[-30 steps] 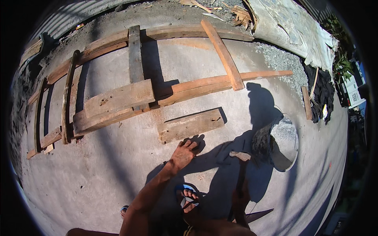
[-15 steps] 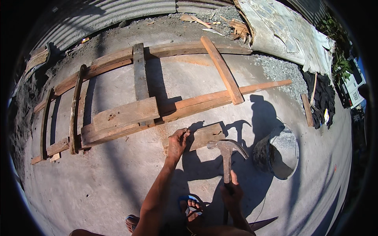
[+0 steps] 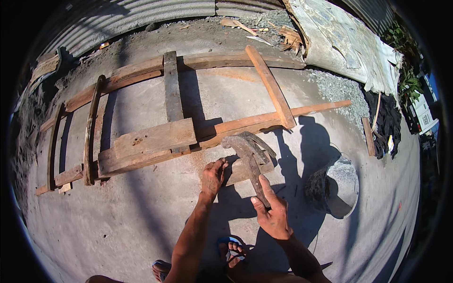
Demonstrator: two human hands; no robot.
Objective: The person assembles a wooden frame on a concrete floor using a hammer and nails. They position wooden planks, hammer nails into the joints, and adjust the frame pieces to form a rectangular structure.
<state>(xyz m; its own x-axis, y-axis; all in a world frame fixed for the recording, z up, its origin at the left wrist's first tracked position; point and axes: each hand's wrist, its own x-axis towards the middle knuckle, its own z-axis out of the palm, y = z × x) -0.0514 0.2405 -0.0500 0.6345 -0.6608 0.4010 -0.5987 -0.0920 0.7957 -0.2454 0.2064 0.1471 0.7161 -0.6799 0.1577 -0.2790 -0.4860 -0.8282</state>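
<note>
Left hand (image 3: 213,177): palm down, fingers spread, pressed on the near end of a short wooden board (image 3: 245,170) lying flat on the concrete floor (image 3: 118,226); forearm enters from the lower edge of the view.

Right hand (image 3: 271,214): fingers and thumb wrapped tight around the lower handle of a claw hammer (image 3: 247,158); handle slants up and leftward from the fist; rusty head with curved claw is raised above the short board, just beside the left hand's fingertips; whether the head touches the wood cannot be told.

Short wooden board: weathered; partly hidden under hammer and left hand; lies just in front of the long frame, toward the middle of the floor.

Wooden frame (image 3: 155,141): long rails laid across the floor with cross slats over them; one wide plank on the near rail, close to the left hand; a reddish slat (image 3: 270,87) crosses diagonally at the right end; curved thin pieces at the left end.

Metal bucket (image 3: 337,186): round, right of the right hand, well apart from the board; interior partly in shadow.

Feet in blue sandals (image 3: 230,247): at the lower edge, between the two forearms.

Corrugated metal sheet (image 3: 141,12): along the far edge of the floor; gravel and wood scraps (image 3: 288,34) beside it at the far right corner.
</note>
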